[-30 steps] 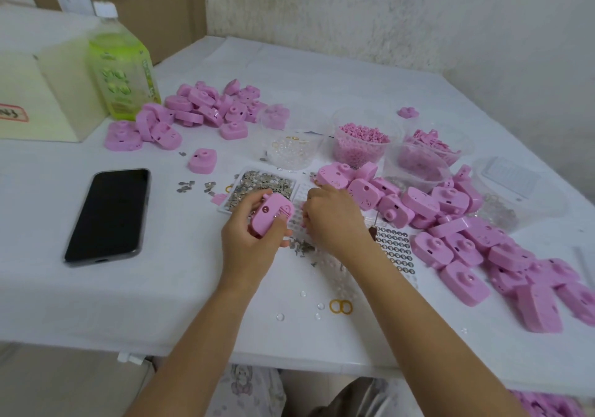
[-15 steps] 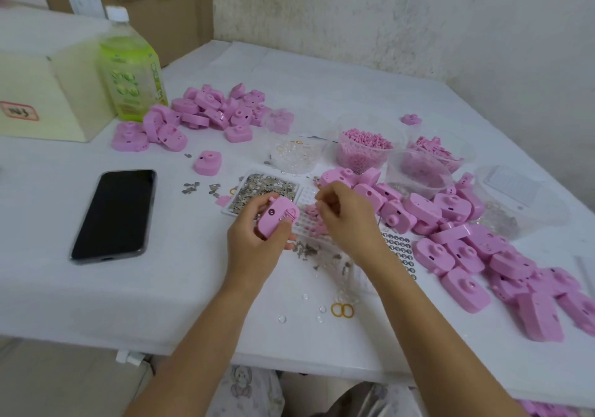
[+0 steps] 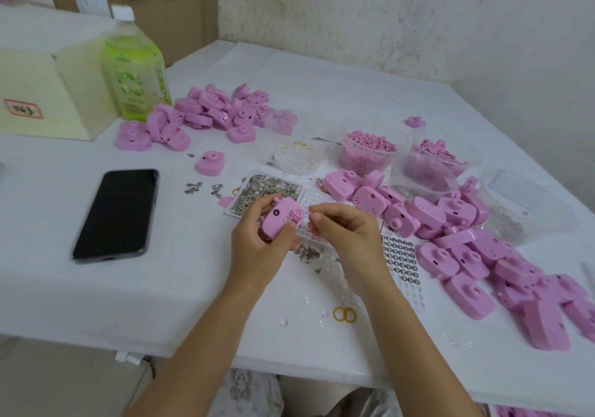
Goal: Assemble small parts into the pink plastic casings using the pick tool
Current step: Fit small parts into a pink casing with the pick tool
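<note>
My left hand (image 3: 257, 252) held one pink casing (image 3: 279, 220) just above the table (image 3: 180, 291), over the near edge of the white tray of small metal parts (image 3: 267, 189). The grip was closed round it: thumb on the near side, fingers wrapped over the far edge. The casing was tilted, its face with the small dark hole turned up, and a bit of metal showed at its right end.

My right hand (image 3: 349, 234) hung just beside the casing, apart from it by a narrow gap. Its grip was curled tight, thumb and forefinger pinched together toward the casing. A thin dark shaft, the pick tool (image 3: 381, 224), stuck out past the far side of that hand. Its tip at the pinch was too small to make out.

A large heap of pink casings (image 3: 467, 246) lay to my right, spreading toward the table's near edge. A second heap (image 3: 209, 110) lay far to the left, near a green bottle (image 3: 135, 75) and a cream box (image 3: 42, 94). Clear tubs of pink bits (image 3: 367, 151) stood behind the tray. A sheet of small rings (image 3: 401, 262) lay under my right wrist, and two yellow rings (image 3: 344, 314) lay nearer the table's edge. A black phone (image 3: 117, 213) lay flat, well to the left.
</note>
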